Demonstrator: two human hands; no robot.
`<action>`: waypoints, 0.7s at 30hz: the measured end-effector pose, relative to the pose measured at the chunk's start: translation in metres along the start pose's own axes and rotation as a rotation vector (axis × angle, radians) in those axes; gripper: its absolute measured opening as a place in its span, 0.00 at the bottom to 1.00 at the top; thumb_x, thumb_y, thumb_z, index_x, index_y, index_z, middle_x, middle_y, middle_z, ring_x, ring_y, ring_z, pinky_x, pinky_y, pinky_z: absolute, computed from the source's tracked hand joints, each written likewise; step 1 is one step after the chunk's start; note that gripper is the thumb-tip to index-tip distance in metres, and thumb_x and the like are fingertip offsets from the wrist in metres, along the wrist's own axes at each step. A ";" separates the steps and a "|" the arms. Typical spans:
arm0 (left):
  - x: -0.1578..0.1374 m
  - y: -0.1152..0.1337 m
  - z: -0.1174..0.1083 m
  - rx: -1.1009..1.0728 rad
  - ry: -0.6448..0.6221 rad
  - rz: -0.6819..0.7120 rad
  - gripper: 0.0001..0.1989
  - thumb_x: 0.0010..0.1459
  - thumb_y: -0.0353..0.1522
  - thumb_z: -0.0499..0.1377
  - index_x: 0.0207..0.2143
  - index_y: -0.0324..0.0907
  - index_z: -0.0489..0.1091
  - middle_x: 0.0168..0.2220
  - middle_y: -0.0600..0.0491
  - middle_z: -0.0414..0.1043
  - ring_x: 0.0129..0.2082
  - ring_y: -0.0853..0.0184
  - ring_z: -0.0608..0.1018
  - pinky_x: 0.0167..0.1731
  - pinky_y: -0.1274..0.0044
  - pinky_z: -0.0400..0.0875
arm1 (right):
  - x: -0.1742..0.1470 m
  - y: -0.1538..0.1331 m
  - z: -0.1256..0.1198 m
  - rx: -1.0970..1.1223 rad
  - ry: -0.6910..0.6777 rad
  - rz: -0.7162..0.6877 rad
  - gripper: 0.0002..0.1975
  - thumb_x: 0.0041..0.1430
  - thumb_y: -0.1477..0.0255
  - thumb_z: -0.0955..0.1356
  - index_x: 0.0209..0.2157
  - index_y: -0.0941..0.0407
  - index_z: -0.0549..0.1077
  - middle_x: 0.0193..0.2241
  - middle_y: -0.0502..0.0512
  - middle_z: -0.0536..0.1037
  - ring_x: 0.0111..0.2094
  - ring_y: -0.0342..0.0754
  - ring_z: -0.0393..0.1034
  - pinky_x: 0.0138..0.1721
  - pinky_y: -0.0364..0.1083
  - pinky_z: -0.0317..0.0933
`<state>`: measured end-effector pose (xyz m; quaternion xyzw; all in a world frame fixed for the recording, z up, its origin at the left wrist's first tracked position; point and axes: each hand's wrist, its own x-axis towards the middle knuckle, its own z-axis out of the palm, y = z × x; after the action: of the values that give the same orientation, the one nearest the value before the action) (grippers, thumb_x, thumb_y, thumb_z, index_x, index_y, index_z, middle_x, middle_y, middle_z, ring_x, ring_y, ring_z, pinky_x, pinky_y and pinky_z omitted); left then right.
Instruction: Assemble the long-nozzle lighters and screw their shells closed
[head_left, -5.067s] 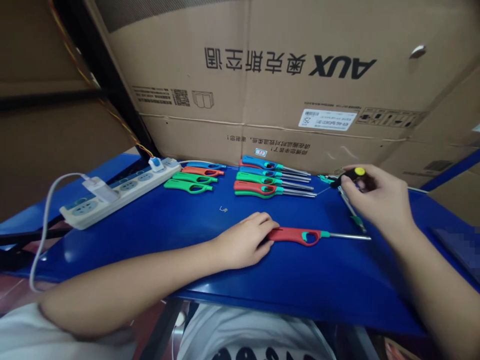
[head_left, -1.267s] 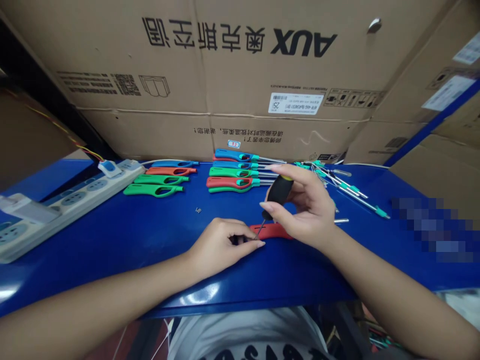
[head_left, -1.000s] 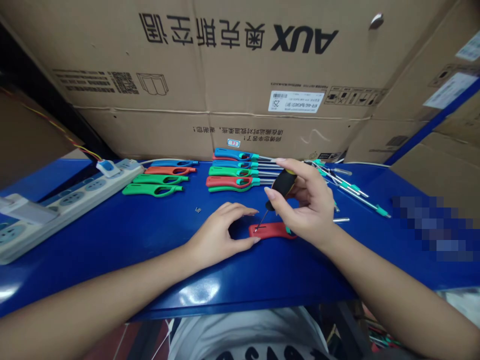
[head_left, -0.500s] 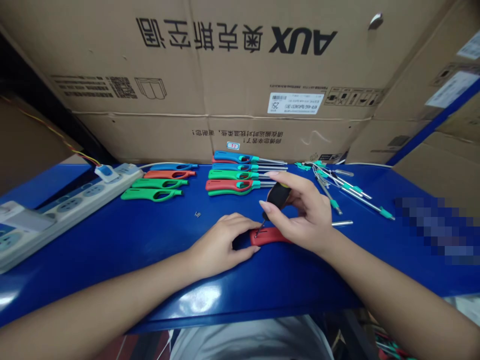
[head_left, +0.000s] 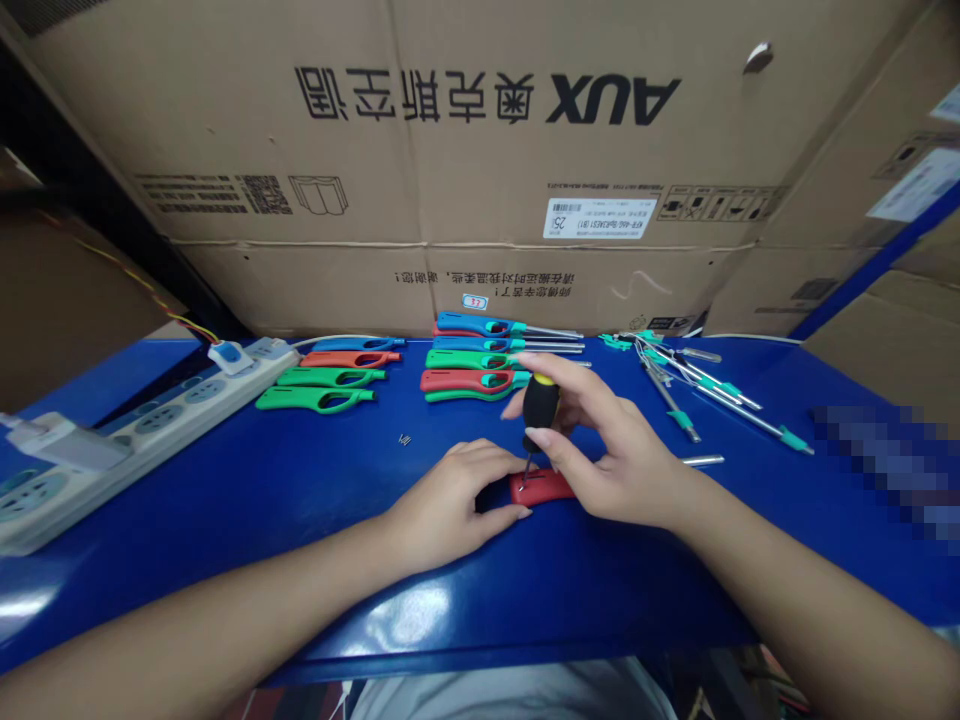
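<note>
Curls the fingers of the left hand (head_left: 442,510) around the butt end of a red lighter (head_left: 544,487), flat on the blue counter (head_left: 465,620). Grasps a black-and-yellow screwdriver (head_left: 540,410) in the fingers of the right hand (head_left: 622,455), tip down on that same end. Beyond, a few small metal pieces (head_left: 405,440); farther back, 4 rodless handles (head_left: 307,376) at left, a row of lighters (head_left: 459,358) mid-counter, tangled silver rods (head_left: 699,375) at right. Behind everything, printed cardboard (head_left: 480,180).
</note>
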<state>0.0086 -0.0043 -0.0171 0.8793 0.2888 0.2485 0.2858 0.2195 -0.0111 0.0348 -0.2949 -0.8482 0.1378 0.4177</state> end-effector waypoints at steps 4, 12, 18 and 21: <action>0.000 -0.001 0.001 0.004 0.001 0.002 0.14 0.60 0.33 0.66 0.49 0.44 0.73 0.47 0.50 0.78 0.48 0.58 0.76 0.52 0.66 0.68 | 0.000 0.005 0.004 -0.196 0.164 -0.093 0.29 0.60 0.72 0.72 0.60 0.49 0.63 0.50 0.55 0.78 0.39 0.48 0.78 0.39 0.47 0.75; -0.001 0.001 0.001 -0.024 0.013 -0.034 0.10 0.59 0.32 0.67 0.43 0.44 0.71 0.42 0.53 0.78 0.45 0.61 0.76 0.49 0.68 0.68 | 0.001 0.000 0.002 -0.028 0.044 -0.028 0.27 0.68 0.74 0.64 0.66 0.51 0.56 0.51 0.59 0.77 0.33 0.44 0.76 0.32 0.45 0.74; -0.001 -0.001 0.002 -0.011 0.033 -0.006 0.10 0.59 0.31 0.67 0.42 0.44 0.71 0.44 0.54 0.78 0.46 0.62 0.76 0.50 0.69 0.67 | 0.001 0.004 0.003 -0.233 0.231 -0.220 0.22 0.59 0.71 0.73 0.54 0.51 0.68 0.39 0.53 0.81 0.34 0.47 0.78 0.34 0.44 0.74; -0.001 -0.001 0.002 -0.009 0.029 -0.011 0.09 0.60 0.32 0.66 0.42 0.44 0.71 0.44 0.53 0.78 0.46 0.61 0.76 0.50 0.68 0.67 | 0.001 0.003 0.001 -0.248 0.210 -0.269 0.23 0.63 0.71 0.70 0.59 0.52 0.65 0.41 0.55 0.81 0.34 0.48 0.78 0.34 0.46 0.74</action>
<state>0.0088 -0.0055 -0.0196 0.8727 0.2965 0.2611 0.2868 0.2196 -0.0083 0.0332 -0.2409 -0.8423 -0.0561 0.4789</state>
